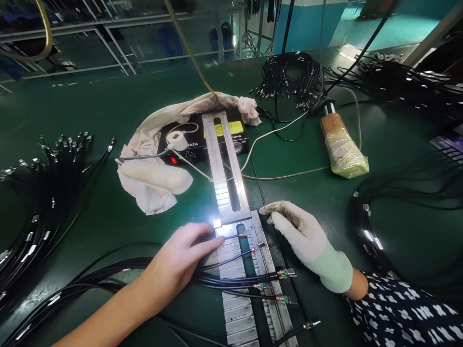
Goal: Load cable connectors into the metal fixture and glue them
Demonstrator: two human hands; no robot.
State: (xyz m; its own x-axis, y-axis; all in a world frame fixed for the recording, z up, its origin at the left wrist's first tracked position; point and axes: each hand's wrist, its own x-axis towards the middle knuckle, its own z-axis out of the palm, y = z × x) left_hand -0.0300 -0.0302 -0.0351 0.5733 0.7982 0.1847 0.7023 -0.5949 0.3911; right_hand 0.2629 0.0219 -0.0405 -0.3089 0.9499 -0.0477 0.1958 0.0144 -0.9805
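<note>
My bare left hand [184,253] is closed on a thin black cable [233,236], thumb and forefinger near a bright white light [217,223]. The cable's end, with coloured wires showing, lies across a slotted metal fixture [237,260]. Several more black cables [238,279] cross the fixture below it, their stripped ends and metal connectors [286,273] pointing right. Close to the fixture's right edge, my right hand [307,236] wears a white glove with a green cuff. Its thumb and fingertips are apart, with nothing visible between them.
Behind the fixture stands a black control box [195,149], partly draped with pale cloth [159,120]. Bundles of black cables lie at left [61,178], back [292,77] and right [365,217]. A plastic-wrapped tool [343,144] lies right of the box, amid loose cords.
</note>
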